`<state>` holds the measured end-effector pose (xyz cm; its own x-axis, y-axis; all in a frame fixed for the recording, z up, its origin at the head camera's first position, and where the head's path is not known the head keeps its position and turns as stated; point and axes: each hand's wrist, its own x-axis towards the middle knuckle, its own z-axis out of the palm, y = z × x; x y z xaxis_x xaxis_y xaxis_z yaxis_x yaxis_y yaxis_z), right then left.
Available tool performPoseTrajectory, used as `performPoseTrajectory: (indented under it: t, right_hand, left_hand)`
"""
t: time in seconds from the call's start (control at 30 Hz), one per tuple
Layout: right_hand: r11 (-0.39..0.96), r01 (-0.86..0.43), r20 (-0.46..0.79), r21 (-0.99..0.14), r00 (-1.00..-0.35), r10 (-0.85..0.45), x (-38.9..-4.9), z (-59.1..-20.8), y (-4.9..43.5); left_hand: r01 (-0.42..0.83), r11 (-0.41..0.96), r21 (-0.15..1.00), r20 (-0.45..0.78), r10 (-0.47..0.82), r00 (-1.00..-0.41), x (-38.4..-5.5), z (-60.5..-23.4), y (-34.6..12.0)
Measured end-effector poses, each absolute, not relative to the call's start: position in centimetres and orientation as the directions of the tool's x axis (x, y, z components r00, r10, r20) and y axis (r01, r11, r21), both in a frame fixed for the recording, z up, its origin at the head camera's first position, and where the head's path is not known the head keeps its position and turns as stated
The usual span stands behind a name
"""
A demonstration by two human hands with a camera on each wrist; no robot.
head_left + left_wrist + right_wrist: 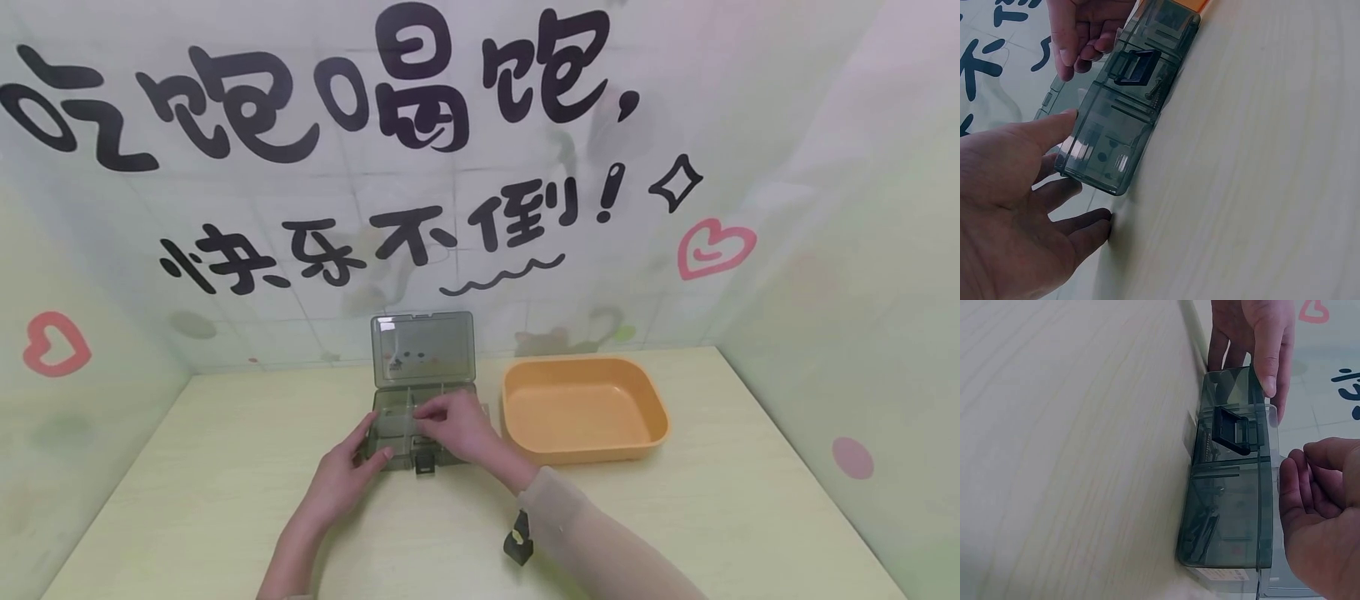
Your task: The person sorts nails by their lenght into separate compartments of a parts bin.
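Note:
A smoky-grey transparent compartment box (pixel 392 450) stands on the table, its hinged lid (pixel 423 350) raised at the back. My left hand (pixel 341 483) grips the box's left end, thumb at the front corner and fingers along the side. Over the middle compartments is my right hand (pixel 461 425), fingers curled and thumb and index fingertips close together beside a clear divider (pixel 408 400). I cannot tell what, if anything, those fingertips pinch. A black latch (pixel 1138 67) hangs on the box's front. Through its wall show a small spring (pixel 1207 447) and dark slender pieces (pixel 1202 537).
An orange tray (pixel 585 454) sits right of the box. A clear edge with a white label (pixel 1225 574) shows at the box's right end. A small black piece (pixel 517 546) appears beside the right sleeve (pixel 600 533). Printed walls (pixel 315 333) enclose the table (pixel 225 467).

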<state>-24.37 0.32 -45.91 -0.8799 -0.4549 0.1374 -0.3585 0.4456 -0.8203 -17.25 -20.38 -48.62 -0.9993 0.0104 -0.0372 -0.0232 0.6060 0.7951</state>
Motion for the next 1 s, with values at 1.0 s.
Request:
performPoseTrajectory:
  t: [1.0]
  right_hand:
    - [0.372, -0.223, 0.177, -0.901, -0.972, -0.153, -29.3, -43.5, 6.5]
  left_hand:
    - [-0.062, 0.360, 0.931, -0.042, -0.063, -0.997, -23.8, -45.2, -23.2]
